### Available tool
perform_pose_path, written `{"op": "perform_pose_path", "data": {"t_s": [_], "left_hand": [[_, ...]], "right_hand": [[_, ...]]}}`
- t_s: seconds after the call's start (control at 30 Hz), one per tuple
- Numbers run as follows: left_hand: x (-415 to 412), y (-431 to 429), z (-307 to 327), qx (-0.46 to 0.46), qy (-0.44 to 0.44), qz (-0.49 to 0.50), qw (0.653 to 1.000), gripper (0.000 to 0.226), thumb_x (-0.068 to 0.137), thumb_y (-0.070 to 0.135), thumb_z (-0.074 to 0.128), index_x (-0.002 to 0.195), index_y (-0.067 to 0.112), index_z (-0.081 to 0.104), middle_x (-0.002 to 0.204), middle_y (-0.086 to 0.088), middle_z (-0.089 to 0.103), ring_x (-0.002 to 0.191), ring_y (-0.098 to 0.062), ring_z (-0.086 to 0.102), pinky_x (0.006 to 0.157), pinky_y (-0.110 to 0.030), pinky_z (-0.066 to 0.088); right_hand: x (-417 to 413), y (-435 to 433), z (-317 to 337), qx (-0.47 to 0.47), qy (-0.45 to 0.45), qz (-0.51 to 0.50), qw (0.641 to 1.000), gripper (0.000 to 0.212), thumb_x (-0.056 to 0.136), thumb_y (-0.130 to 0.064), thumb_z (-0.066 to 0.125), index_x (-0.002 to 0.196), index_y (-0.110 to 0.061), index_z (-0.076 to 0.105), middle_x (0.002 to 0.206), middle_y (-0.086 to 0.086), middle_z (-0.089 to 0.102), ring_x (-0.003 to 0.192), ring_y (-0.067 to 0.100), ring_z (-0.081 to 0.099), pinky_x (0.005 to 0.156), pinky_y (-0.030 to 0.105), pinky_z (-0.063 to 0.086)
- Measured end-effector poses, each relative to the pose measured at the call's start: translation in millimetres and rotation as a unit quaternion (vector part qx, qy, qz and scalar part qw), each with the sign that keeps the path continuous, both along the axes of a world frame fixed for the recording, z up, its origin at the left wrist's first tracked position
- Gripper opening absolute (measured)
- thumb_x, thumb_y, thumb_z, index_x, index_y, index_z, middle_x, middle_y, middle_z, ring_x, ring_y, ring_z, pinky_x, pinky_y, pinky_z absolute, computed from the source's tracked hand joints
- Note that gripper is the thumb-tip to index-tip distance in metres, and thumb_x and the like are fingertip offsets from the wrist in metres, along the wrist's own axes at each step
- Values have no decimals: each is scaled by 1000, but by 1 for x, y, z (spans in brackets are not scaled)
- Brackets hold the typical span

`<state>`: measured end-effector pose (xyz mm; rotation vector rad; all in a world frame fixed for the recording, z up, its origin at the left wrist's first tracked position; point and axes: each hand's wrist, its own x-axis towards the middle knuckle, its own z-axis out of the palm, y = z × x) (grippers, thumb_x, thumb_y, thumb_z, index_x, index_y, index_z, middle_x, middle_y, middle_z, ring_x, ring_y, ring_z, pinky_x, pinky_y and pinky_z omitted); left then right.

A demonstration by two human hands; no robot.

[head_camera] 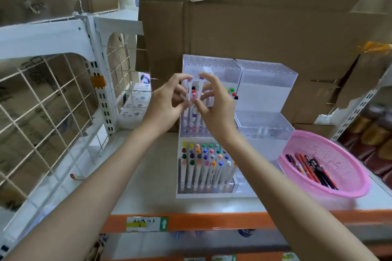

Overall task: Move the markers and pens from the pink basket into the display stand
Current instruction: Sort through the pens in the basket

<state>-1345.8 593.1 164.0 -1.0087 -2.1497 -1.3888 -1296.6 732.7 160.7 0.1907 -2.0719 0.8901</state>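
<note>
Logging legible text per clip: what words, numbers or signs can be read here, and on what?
Shelf label: white up arrow on green; handwriting blurred, perhaps "(6)".
Held markers: barrel print too blurred.
Cardboard box at left: print unreadable.

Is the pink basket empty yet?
Not empty. A bunch of red and black pens lies inside the pink basket, towards its left side.

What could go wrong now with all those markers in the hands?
The left hand and right hand pinch several markers at once, so one might slip and drop. Lowering them could knock the stored markers in the stand. The basket sits near the shelf's front edge; an arm might bump it off.
</note>
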Motion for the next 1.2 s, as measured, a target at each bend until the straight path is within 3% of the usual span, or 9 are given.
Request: {"op": "perform_pose_path", "data": {"t_s": [0.1,0.23,0.33,0.5,0.7,0.93,1.07,1.2], "left_hand": [[1,0,-3,-8,10,0,1000,55,80,8,75,123,31,51,88,1,60,77,-2,63,72,-10,50],[2,-1,-4,-25,36,14,999,55,79,8,75,125,27,51,87,3,59,74,2,60,68,-3,44],[2,-1,-4,-32,52,21,998,55,80,9,75,126,24,51,87,4,57,73,4,58,68,-2,43],[-3,-2,-6,-23,24,18,999,57,81,13,75,130,28,48,88,1,60,77,-4,62,69,-8,48],[2,0,-17,-65,37,19,997,55,79,7,74,127,22,52,84,0,60,73,2,57,64,1,41],[4,-2,-19,-74,43,31,996,55,79,7,75,127,19,51,84,3,57,71,2,56,65,-3,42],[6,-1,-21,-113,83,49,989,56,79,6,73,128,15,47,86,1,55,74,-14,58,66,-25,49],[9,-4,-29,-170,99,59,979,58,82,10,70,132,14,39,91,1,53,75,-18,59,61,-32,52]], "right_hand": [[1,-2,-2,6,-10,-6,1000,43,82,-3,73,121,-12,57,92,-1,58,77,9,59,71,3,42],[2,-3,-4,0,-15,-3,1000,42,83,-2,72,121,-11,57,94,0,58,76,7,60,70,5,45],[2,-3,-4,2,-13,-1,1000,42,83,-2,72,121,-11,56,95,-2,57,76,-1,58,72,6,47],[3,-2,-5,-26,-10,-3,1000,42,83,-4,72,121,-12,56,94,-2,57,76,0,59,70,6,47],[3,0,-7,-38,-6,-9,999,43,82,-4,72,121,-13,56,93,0,58,75,6,60,69,7,46],[2,0,-11,-41,-7,2,999,44,82,-1,72,120,-15,56,93,0,58,75,5,61,68,9,47],[3,-3,-17,-10,-20,8,1000,47,82,2,70,122,-16,56,96,-1,57,78,6,61,66,16,49],[4,-3,-20,2,-23,22,1000,48,83,2,69,123,-18,54,97,-5,54,80,9,61,66,19,53]]}}
